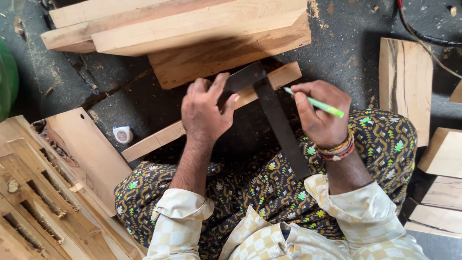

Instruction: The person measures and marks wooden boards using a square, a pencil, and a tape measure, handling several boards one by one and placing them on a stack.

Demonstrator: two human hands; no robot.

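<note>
Head view, looking down at lap and floor. Left hand point(206, 110) at centre, fingers spread and pressing flat on dark metal try square point(269, 108), pinning it against narrow wood strip point(168, 136); not wrapped round anything, just bearing down. Right hand point(321, 113) at 2 o'clock of left, grip closed tight on green pencil point(318, 103), tip down near square's blade edge. Strip lying diagonal on dark floor point(125, 98), running 8 to 2 o'clock under both hands. Stacked planks point(192, 29) at 12 o'clock, touching strip's far end or just beside it, hard to tell. Small tape measure point(123, 134) at 9 o'clock, near strip. Slatted wooden panel point(33, 202) at 8 o'clock. Loose board point(406, 82) at 3 o'clock. Likely handling: strip light, stiff, rough-sawn, prone to sliding; best held from above mid-length. Square rigid, thin, slick; press on its stock.
</note>
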